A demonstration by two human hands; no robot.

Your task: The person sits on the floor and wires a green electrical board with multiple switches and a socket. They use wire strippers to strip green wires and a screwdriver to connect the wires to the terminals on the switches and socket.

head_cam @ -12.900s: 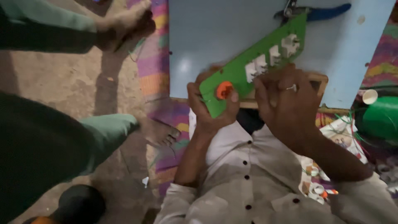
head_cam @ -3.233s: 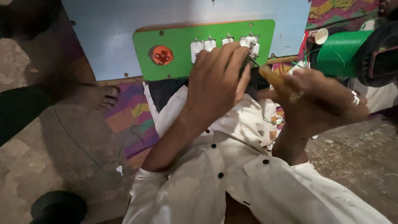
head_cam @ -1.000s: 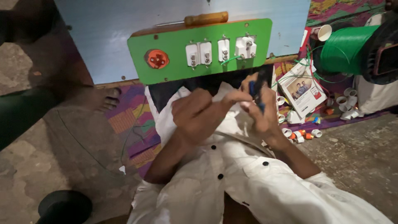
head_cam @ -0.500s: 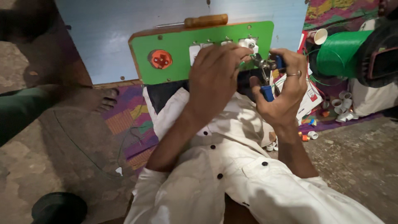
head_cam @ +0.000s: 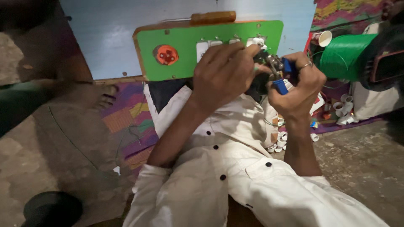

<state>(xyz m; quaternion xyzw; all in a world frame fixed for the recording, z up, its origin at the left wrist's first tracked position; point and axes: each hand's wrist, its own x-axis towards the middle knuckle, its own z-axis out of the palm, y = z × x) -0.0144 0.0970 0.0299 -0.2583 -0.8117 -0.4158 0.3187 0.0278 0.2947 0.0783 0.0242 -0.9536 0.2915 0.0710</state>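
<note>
Screwdriver behind switch panel; wire spool right of panel.

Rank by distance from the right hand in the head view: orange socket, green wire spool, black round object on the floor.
From the right hand:
1. Green wire spool, just to its right.
2. Orange socket, on the green board's left end.
3. Black round object, bottom left on the floor.

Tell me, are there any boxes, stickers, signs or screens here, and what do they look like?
Printed packet: flat, red and white, lying behind the right hand, mostly hidden.
Dark device: far right beside the green wire spool, with a reddish frame like a screen edge; too dim to tell.
No signs or stickers show.
</note>
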